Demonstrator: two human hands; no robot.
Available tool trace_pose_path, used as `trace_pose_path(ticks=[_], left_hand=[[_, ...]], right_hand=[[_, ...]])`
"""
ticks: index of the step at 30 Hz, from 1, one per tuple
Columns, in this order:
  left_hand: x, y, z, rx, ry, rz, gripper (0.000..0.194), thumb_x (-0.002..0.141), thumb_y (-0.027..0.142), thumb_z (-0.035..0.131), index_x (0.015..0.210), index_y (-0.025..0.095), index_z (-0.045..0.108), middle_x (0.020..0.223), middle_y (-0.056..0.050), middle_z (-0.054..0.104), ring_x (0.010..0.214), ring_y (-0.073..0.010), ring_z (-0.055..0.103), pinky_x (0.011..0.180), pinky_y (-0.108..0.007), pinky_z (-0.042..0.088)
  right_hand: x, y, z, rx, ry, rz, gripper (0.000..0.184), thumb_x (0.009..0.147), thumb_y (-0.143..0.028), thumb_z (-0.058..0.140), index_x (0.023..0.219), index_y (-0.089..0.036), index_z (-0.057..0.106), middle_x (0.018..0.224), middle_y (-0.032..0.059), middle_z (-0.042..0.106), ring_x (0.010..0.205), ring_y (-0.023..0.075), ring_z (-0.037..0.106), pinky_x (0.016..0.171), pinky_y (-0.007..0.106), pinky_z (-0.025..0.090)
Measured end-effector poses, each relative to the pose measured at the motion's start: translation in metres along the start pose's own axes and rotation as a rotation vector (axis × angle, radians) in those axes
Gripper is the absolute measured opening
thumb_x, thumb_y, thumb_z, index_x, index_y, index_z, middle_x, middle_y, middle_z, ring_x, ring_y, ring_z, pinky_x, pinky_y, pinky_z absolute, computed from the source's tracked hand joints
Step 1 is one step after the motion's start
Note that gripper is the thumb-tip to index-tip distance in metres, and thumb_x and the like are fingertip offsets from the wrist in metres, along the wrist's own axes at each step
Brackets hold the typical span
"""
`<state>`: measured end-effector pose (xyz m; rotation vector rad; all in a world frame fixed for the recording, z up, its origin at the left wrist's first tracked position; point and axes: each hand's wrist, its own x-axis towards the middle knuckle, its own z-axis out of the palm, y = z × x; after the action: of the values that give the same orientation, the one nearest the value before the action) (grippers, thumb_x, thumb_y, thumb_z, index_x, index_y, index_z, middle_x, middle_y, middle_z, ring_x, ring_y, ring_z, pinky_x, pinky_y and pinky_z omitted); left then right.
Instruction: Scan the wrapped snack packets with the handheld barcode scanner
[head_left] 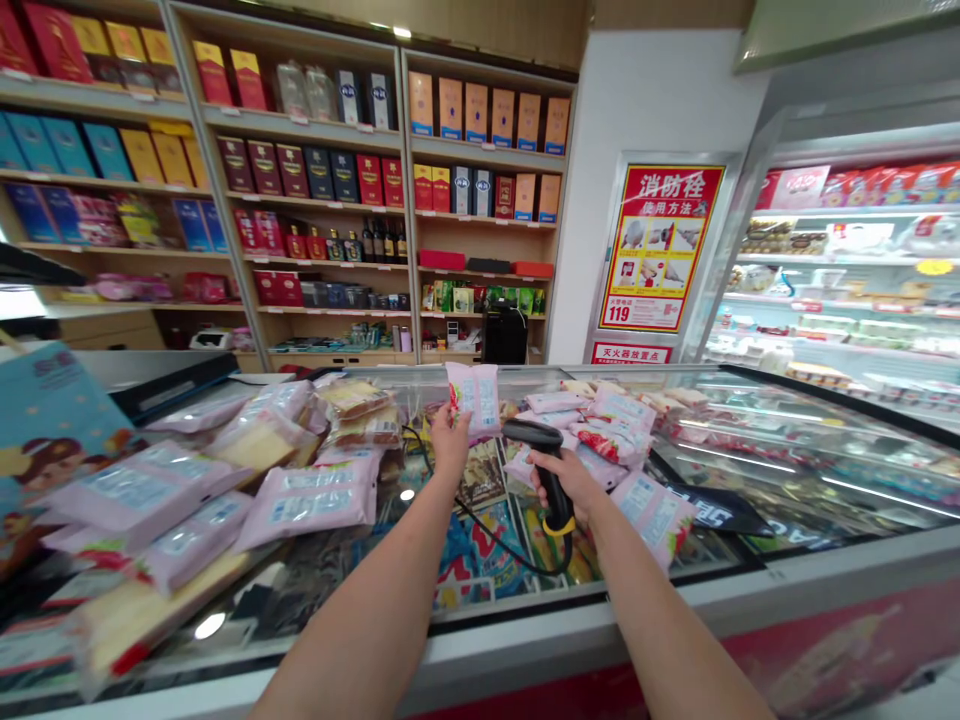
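My left hand grips a pink-and-white snack packet and holds it upright above the freezer's glass lid. My right hand is wrapped round the handle of a black barcode scanner with a yellow band; its head points toward the packet. A black cable runs from the scanner across the glass. Both arms reach forward over the freezer's front rim.
Several pale pink packets lie piled at left and more at right on the glass. A blue printed bag stands far left. Shelves of boxed goods line the back wall, an open chiller at right.
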<state>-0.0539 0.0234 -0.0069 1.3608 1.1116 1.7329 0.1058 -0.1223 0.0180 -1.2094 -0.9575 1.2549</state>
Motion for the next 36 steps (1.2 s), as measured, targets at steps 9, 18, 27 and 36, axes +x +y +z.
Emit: trace_pose_path(ticks=[9, 18, 27, 36], left_hand=[[0.000, -0.002, 0.000, 0.025, 0.000, -0.015, 0.028, 0.075, 0.022, 0.065, 0.103, 0.016, 0.064, 0.096, -0.006, 0.072, 0.092, -0.0204, 0.067, 0.085, -0.031, 0.052], [0.001, -0.011, 0.002, -0.030, 0.013, -0.027, 0.032, 0.073, 0.025, 0.067, 0.103, 0.016, 0.063, 0.097, -0.007, 0.071, 0.094, -0.0222, 0.067, 0.088, -0.035, 0.051], [-0.004, 0.007, -0.021, -0.072, 0.086, 0.007, 0.028, 0.069, 0.027, 0.069, 0.094, 0.016, 0.066, 0.088, -0.006, 0.072, 0.083, -0.0207, 0.066, 0.081, -0.033, 0.051], [0.013, 0.035, -0.128, 0.055, 0.296, 0.072, 0.029, 0.072, 0.030, 0.066, 0.096, 0.014, 0.066, 0.093, -0.009, 0.072, 0.090, -0.0237, 0.066, 0.088, -0.037, 0.051]], right_hand=[[0.000, 0.002, 0.001, 0.005, 0.006, -0.010, 0.030, 0.068, -0.038, 0.077, 0.071, -0.017, 0.056, 0.048, -0.0029, 0.058, 0.036, 0.0098, 0.049, 0.034, 0.021, 0.041], [0.000, 0.002, 0.002, 0.005, -0.018, -0.012, 0.031, 0.066, -0.040, 0.077, 0.076, -0.017, 0.058, 0.048, -0.0037, 0.058, 0.036, 0.0096, 0.048, 0.034, 0.021, 0.041], [0.011, 0.006, 0.022, 0.048, -0.172, -0.043, 0.033, 0.069, -0.043, 0.077, 0.080, -0.016, 0.060, 0.052, -0.0030, 0.059, 0.039, 0.0099, 0.051, 0.037, 0.021, 0.042], [0.016, -0.012, 0.120, 0.069, -0.326, -0.034, 0.041, 0.060, -0.046, 0.080, 0.077, -0.018, 0.055, 0.049, -0.0050, 0.058, 0.037, 0.0089, 0.049, 0.036, 0.021, 0.041]])
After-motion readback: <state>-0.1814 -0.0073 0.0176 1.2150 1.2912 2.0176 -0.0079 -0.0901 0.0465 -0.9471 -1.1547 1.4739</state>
